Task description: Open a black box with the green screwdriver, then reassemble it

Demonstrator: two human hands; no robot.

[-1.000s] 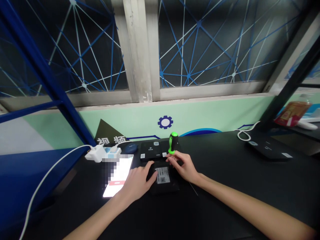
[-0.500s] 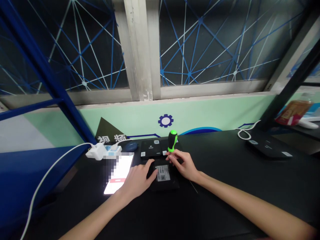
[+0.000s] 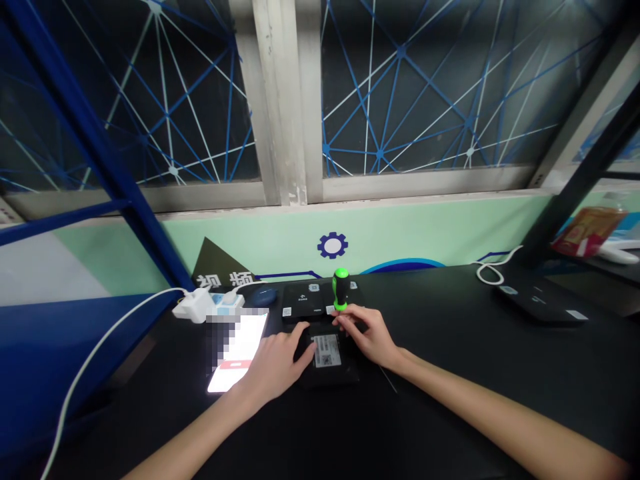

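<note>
Well, on the black table [image 3: 465, 373], your left hand [image 3: 275, 363] rests half open on a flat black case [image 3: 333, 377], seemingly to steady it, beside a lit phone [image 3: 237, 353]. Your right hand [image 3: 365, 333] curves just below an upright green-handled screwdriver [image 3: 341, 288]; whether it grips this, I cannot tell.

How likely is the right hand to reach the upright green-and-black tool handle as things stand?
Probably yes: the right hand lies just in front of the tool handle, its fingers nearly at the base, nothing between them.
</note>
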